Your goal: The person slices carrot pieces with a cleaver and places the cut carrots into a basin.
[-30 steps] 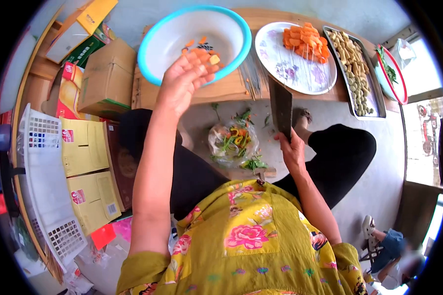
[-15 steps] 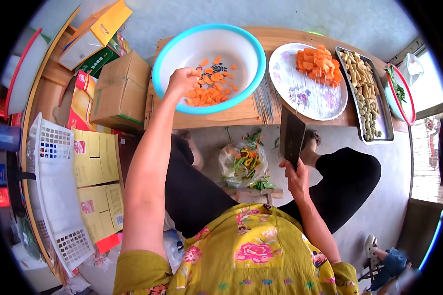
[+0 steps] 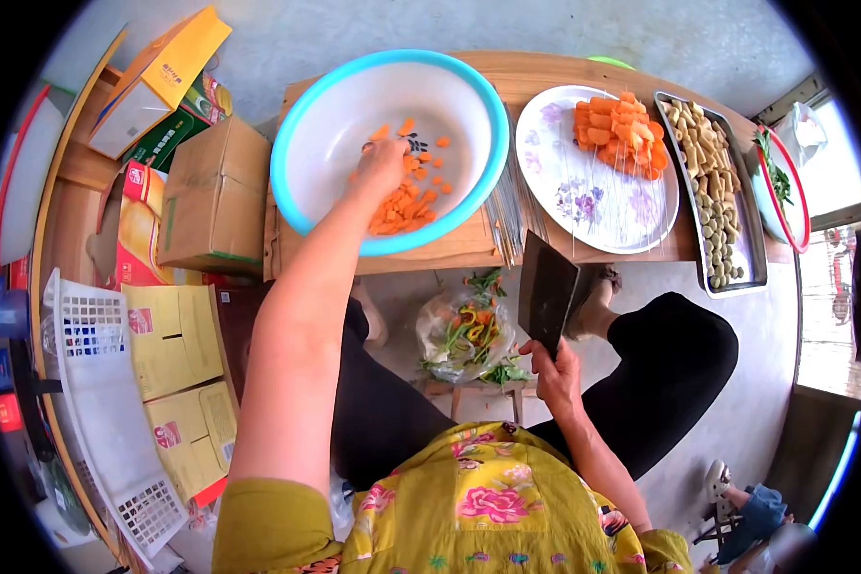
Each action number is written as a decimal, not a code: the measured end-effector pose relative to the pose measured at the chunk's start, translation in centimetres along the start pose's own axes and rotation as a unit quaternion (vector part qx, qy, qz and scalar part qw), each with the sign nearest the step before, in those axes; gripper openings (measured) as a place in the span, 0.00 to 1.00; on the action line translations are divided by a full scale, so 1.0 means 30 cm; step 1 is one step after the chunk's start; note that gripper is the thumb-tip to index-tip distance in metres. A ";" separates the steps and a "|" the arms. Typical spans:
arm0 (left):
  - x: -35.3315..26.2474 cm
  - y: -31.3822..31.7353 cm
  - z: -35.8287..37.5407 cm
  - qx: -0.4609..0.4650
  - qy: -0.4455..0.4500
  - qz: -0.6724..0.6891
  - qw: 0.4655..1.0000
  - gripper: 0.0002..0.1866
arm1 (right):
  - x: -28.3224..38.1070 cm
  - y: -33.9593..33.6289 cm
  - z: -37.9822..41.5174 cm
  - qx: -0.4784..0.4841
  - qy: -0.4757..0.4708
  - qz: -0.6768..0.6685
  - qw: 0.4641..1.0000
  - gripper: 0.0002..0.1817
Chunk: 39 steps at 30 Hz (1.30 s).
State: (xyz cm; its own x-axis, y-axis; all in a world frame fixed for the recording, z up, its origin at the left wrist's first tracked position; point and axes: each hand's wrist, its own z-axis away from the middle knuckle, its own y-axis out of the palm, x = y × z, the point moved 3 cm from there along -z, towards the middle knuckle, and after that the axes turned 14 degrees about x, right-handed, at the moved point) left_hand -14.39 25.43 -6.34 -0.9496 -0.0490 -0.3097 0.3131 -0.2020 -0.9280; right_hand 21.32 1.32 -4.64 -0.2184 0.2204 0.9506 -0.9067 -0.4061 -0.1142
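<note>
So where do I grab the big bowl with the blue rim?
I'd take the bowl by its blue rim, coming from the left and right sides, fingers under the edge. The rim is wide and round, so opposite grips should keep it level with loose carrot pieces inside.

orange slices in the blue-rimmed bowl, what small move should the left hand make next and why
Probably pinch and lift one of the orange slices: the left hand is down in the bowl beside them, though its fingertips are too hidden to tell whether they hold one. The right hand is occupied with the cleaver.
</note>
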 end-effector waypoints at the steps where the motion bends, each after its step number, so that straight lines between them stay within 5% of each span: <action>1: 0.002 0.023 -0.002 -0.036 0.028 -0.020 0.999 0.09 | -0.004 0.002 -0.002 0.000 0.002 -0.017 1.000 0.06; 3: 0.000 0.044 -0.009 -0.069 0.057 -0.040 0.995 0.08 | -0.003 0.007 -0.005 -0.004 0.005 -0.026 1.000 0.06; 8: -0.037 -0.026 0.018 0.003 -0.077 0.032 0.997 0.10 | 0.016 0.004 -0.001 -0.002 0.019 -0.020 1.000 0.06; 12: -0.004 -0.057 0.016 0.046 -0.086 0.152 0.984 0.06 | 0.025 0.009 0.002 0.003 0.018 -0.007 1.000 0.06; 14: 0.010 -0.057 0.036 0.124 -0.123 0.418 0.891 0.06 | 0.036 0.009 0.005 0.001 0.011 -0.003 1.000 0.06; 17: 0.008 -0.077 0.077 0.155 -0.079 0.540 0.824 0.09 | 0.041 0.011 0.014 0.009 0.016 -0.007 1.000 0.06; 33: -0.148 -0.190 0.253 0.158 0.007 0.631 0.760 0.12 | 0.033 0.013 0.023 0.026 -0.025 -0.056 0.998 0.06; 39: -0.110 -0.137 0.237 0.082 -0.032 0.541 0.836 0.11 | 0.051 0.015 0.028 0.036 -0.025 -0.099 0.994 0.06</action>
State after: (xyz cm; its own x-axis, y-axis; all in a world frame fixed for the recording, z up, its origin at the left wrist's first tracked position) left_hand -12.67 19.49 -0.02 -0.1124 -0.3407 -0.9334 0.9882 -0.1369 -0.0690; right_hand 20.90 0.73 -3.00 -0.0179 0.2600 0.9654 -0.9012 -0.4224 0.0970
